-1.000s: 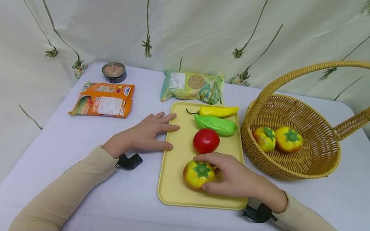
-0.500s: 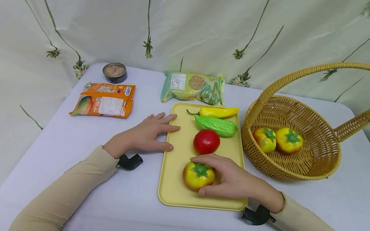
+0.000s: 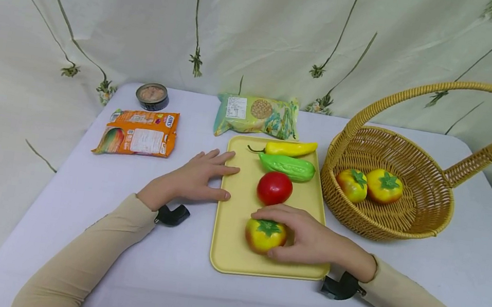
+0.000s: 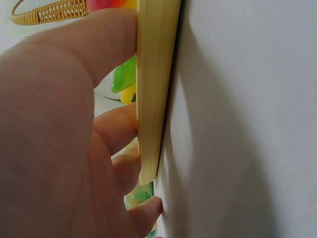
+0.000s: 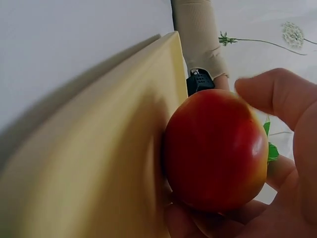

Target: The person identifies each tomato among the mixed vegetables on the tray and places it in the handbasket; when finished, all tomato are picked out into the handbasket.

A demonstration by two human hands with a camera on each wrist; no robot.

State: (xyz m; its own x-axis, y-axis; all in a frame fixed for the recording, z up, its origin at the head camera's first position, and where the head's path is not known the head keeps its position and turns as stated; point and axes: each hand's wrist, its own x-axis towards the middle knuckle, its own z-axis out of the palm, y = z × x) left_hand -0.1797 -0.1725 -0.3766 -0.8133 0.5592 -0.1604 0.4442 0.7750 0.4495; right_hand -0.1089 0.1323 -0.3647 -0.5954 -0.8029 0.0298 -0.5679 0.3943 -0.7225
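Observation:
My right hand holds a yellow-and-red toy tomato with a green star-shaped calyx, low on the near part of the yellow tray. In the right wrist view, the thumb lies along one side of the tomato and the fingers curl round the other side. My left hand, fingers spread, rests at the left rim of the tray; in the left wrist view the thumb and fingertips lie along that rim. Behind the held tomato sit a round red fruit, a green bumpy vegetable and a yellow pepper.
A wicker basket with a tall handle stands right of the tray, two more yellow-red tomatoes inside. To the left lie an orange snack bag and an open tin. Behind the tray is a green-yellow packet.
The tomato has tilted slightly, its calyx now partly under the right fingers, and the fingers have shifted a little. The left hand and the other things have not moved.

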